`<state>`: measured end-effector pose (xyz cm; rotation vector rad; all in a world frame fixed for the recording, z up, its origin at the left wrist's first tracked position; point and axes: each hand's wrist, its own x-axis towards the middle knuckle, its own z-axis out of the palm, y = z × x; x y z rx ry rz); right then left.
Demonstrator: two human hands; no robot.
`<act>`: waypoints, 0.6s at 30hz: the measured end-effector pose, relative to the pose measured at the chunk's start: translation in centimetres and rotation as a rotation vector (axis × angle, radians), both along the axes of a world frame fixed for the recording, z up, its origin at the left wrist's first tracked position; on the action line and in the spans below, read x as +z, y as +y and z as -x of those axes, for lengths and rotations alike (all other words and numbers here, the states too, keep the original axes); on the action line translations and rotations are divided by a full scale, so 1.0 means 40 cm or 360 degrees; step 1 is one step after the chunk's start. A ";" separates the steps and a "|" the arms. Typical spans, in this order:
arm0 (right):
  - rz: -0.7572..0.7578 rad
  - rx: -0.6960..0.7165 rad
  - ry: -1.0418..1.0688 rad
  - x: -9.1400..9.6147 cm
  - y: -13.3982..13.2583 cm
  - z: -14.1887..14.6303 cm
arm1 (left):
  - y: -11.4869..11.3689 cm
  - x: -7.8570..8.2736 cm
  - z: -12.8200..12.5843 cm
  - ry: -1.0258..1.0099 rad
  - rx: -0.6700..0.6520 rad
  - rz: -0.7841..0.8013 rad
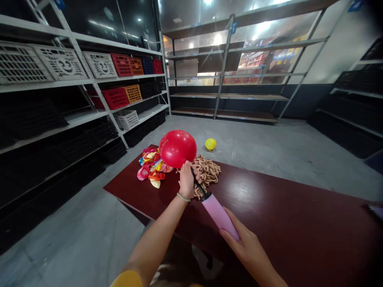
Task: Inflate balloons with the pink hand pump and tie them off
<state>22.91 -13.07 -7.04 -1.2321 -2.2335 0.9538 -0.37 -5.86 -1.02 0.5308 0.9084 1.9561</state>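
Red balloon [177, 148], round and taut, with white lettering on its upper left side, sits directly above the left grip [187, 180], out over the desk; that grip is closed narrowly around the balloon's neck, where it meets the black nozzle [197, 182] of a pink hand pump [218, 213]; a thin pale green bracelet [183, 197] circles the wrist just below; the pump slants down toward the person, and the right grip [243, 243] wraps the lower end of its barrel, touching it; a yellow sleeve [127, 279] shows at the bottom edge; the dark red wooden desk [287, 215] carries a heap of flat multicoloured balloons [152, 167] just left of the left grip, and a tangle of tan twisted strands [206, 174] just right of it; past the desk, a small yellow balloon [210, 144] rests on the concrete floor [269, 155]; white metal shelving [89, 81] holding plastic crates [121, 64] runs along the left; wood-decked metal shelving [223, 95] stands ahead.
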 end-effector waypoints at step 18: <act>0.0067 0.0037 -0.0017 -0.008 0.038 0.006 | -0.005 0.003 0.013 -0.0010 0.0103 -0.0015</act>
